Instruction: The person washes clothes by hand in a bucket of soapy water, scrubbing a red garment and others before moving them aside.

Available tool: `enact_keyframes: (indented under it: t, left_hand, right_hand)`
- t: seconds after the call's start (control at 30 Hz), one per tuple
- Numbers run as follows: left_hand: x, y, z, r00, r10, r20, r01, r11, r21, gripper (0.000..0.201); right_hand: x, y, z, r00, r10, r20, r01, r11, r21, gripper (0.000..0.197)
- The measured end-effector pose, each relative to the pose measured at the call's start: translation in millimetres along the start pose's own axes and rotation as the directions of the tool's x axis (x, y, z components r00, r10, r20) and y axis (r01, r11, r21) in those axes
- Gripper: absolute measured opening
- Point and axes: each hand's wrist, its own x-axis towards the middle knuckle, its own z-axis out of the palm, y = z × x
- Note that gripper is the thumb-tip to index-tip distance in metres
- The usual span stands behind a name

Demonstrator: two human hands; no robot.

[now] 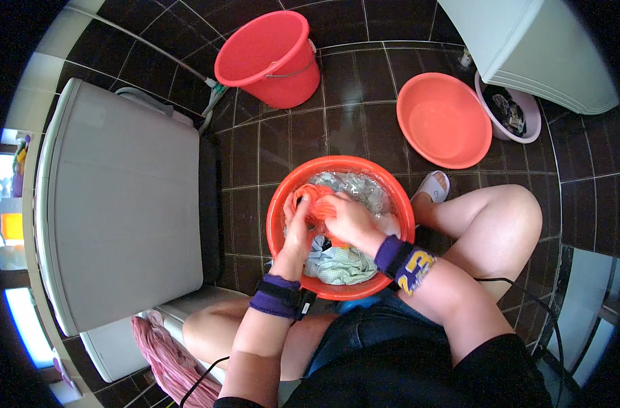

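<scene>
An orange-red basin [274,234] stands on the floor between my legs, with water and wet laundry in it. Bunched orange cloth [314,204] is gripped between my two hands at the basin's left half. My left hand [298,223] curls round its left side, and my right hand [347,219] closes on it from the right. Below them in the basin lies a pale green checked garment [347,265]. Clear, rippling water [357,187] shows at the far side. Purple wristbands with black straps sit on both wrists.
Ahead stands a red bucket [269,61]. To the right are an orange-red basin [444,121] and a pale tub [531,115] holding dark items. A large grey-white appliance [123,211] fills the left. Pink cloth [167,360] hangs at the lower left. A black cable [551,316] runs at the right.
</scene>
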Motion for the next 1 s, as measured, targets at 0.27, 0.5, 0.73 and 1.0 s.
enact_keyframes:
  t: [0.27,0.5,0.73,1.0]
  left_hand:
    - [3.1,20.4,-0.8,0.956,-0.135,0.259,0.238,0.873,-0.426,0.022]
    - [15.1,-8.2,-6.6,0.944,0.026,0.329,0.104,0.923,-0.37,0.026]
    - [0.5,-19.1,4.7,0.996,-0.046,0.078,0.072,0.927,-0.367,0.028]
    - [-32.0,38.3,4.0,0.957,0.289,0.013,-0.264,0.89,-0.372,0.024]
  right_hand:
    - [-46.0,-69.3,-12.2,0.943,-0.328,-0.06,0.332,0.939,0.087,0.017]
    - [-34.0,-48.4,6.2,0.942,-0.254,-0.222,0.268,0.963,0.035,0.025]
    - [-10.6,-19.5,9.3,0.952,-0.141,-0.27,0.15,0.989,0.014,0.029]
    - [3.3,-13.3,-19.3,0.735,-0.49,-0.469,0.499,0.859,-0.116,0.025]
